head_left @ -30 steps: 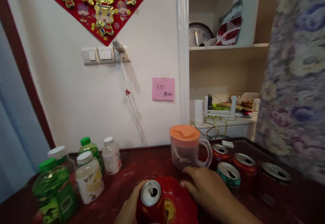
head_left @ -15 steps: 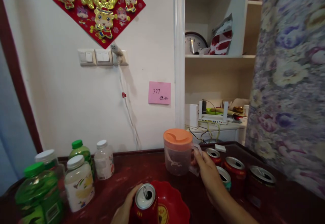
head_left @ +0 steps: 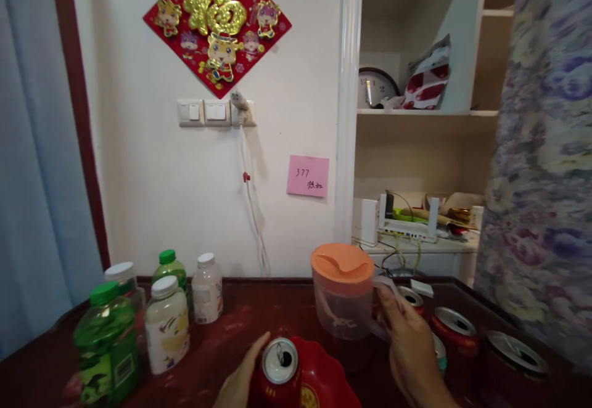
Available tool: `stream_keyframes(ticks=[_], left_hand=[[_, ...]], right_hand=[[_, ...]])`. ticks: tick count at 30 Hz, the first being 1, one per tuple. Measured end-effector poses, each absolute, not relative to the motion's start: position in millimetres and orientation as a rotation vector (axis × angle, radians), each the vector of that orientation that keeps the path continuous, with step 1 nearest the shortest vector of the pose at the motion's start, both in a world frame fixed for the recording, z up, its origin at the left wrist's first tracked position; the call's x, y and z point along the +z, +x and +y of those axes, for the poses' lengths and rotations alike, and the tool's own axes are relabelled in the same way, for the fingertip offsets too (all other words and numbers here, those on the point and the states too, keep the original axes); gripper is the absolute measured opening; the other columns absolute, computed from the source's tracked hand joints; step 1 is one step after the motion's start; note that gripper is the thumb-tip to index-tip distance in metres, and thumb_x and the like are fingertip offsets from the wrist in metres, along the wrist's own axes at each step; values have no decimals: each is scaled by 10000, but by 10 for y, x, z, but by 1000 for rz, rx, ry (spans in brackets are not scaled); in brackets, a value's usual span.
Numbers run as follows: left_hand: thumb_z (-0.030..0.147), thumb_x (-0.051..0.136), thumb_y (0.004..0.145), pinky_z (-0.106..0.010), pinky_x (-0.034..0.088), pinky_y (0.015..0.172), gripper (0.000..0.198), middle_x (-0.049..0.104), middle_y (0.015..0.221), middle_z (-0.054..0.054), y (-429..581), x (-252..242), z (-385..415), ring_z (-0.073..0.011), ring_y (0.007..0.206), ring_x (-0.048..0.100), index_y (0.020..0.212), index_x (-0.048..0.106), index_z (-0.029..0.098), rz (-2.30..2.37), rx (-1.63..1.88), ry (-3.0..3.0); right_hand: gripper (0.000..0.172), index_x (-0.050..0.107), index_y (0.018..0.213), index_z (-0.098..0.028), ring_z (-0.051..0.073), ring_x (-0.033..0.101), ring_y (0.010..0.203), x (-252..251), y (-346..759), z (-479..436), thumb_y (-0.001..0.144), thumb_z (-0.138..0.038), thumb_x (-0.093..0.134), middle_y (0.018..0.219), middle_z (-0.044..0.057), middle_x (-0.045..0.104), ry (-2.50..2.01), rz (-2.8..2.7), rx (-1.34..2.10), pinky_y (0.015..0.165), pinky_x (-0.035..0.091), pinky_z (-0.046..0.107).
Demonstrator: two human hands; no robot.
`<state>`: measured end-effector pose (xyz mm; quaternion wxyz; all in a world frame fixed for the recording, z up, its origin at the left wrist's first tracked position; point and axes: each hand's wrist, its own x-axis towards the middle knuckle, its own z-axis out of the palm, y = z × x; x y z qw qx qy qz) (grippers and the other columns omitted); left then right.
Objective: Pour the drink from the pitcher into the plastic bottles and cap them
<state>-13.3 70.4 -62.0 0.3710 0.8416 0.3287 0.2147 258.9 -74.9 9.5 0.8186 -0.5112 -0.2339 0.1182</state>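
Observation:
My right hand (head_left: 409,340) is wrapped round the handle of a clear plastic pitcher (head_left: 345,315) with an orange lid. The pitcher is upright, beyond a red scalloped plate (head_left: 326,377). My left hand (head_left: 240,377) is closed about the left side of an opened red drink can (head_left: 280,374), its thumb along the can; the other fingers are mostly hidden. The can is upright and overlaps the plate's left part in view; its base is cut off by the frame. Several opened cans, among them a red can (head_left: 454,329), stand right of my right hand.
At the left stand several plastic bottles, including a green bottle (head_left: 107,352) and a white-capped bottle (head_left: 167,328). The dark red table (head_left: 259,309) meets the wall at the back. Behind the pitcher, a white router (head_left: 407,229) sits on a shelf. A flowered curtain (head_left: 546,180) hangs at the right.
My right hand has drawn the pitcher a little nearer, and it looks larger. My left hand stays at the can. The whole view has shifted, so the surroundings appear further right.

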Motion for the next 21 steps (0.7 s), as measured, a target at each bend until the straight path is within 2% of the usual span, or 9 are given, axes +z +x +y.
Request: stream_keyframes(ticks=[3, 5, 7, 9, 11, 14, 16, 19, 21], left_hand=[[581, 878, 532, -532, 244, 1255, 1234, 347, 1654, -148, -225, -368, 689, -421, 1513, 308, 1574, 333, 208, 749, 567, 2136], [630, 763, 706, -490, 319, 1227, 999, 360, 1656, -106, -317, -139, 652, -367, 1510, 336, 1547, 384, 246, 682, 591, 2050], [601, 645, 833, -444, 427, 1157, 746, 487, 1577, -97, -388, 70, 612, -332, 1427, 469, 1471, 481, 252, 745, 615, 1975], [541, 552, 908, -423, 477, 1099, 567, 633, 1424, -99, -418, 207, 572, -316, 1321, 572, 1385, 557, 235, 880, 627, 2010], [480, 511, 936, -427, 482, 1075, 487, 710, 1300, -105, -411, 249, 533, -320, 1247, 623, 1339, 595, 218, 999, 558, 2113], [394, 517, 939, -433, 468, 1075, 468, 728, 1274, -124, -369, 169, 478, -326, 1210, 653, 1358, 591, 199, 1037, 376, 2238], [303, 562, 903, -416, 470, 1067, 478, 733, 1270, -118, -342, 83, 457, -315, 1196, 665, 1370, 577, 200, 997, 334, 2272], [148, 598, 809, -377, 487, 1035, 516, 757, 1211, -88, -324, 14, 457, -291, 1153, 685, 1321, 596, 213, 934, 360, 2278], [102, 578, 787, -370, 493, 1019, 509, 770, 1154, -77, -328, 30, 472, -278, 1107, 699, 1283, 610, 211, 915, 357, 2284]], right_hand=[[605, 704, 952, -163, 232, 652, 786, 227, 2591, -823, 709, -700, 840, 888, 48, 698, -1046, -472, 260, 594, 551, 264], [664, 696, 1009, -168, 229, 653, 800, 340, 2587, -882, 660, -708, 864, 937, 54, 699, -1007, -440, 262, 578, 559, 259], [690, 682, 1007, -182, 202, 637, 753, 451, 2591, -953, 600, -695, 899, 904, 36, 683, -968, -408, 259, 548, 555, 238], [648, 664, 932, -196, 158, 589, 661, 544, 2606, -1035, 559, -649, 938, 790, 0, 633, -936, -381, 255, 512, 532, 201], [563, 627, 828, -204, 115, 502, 578, 607, 2627, -1116, 589, -600, 948, 682, -38, 534, -902, -367, 258, 476, 490, 161], [459, 546, 719, -207, 91, 383, 543, 647, 2653, -1206, 719, -480, 915, 652, -59, 398, -845, -385, 236, 487, 473, 137], [419, 526, 693, -209, 98, 350, 546, 648, 2663, -1236, 789, -413, 880, 665, -50, 368, -829, -421, 218, 511, 484, 149], [386, 554, 693, -229, 121, 362, 538, 640, 2672, -1258, 854, -432, 839, 663, -25, 380, -860, -475, 243, 477, 470, 208], [370, 587, 709, -247, 140, 398, 533, 642, 2672, -1272, 842, -479, 844, 655, -8, 412, -890, -489, 249, 433, 446, 241]])
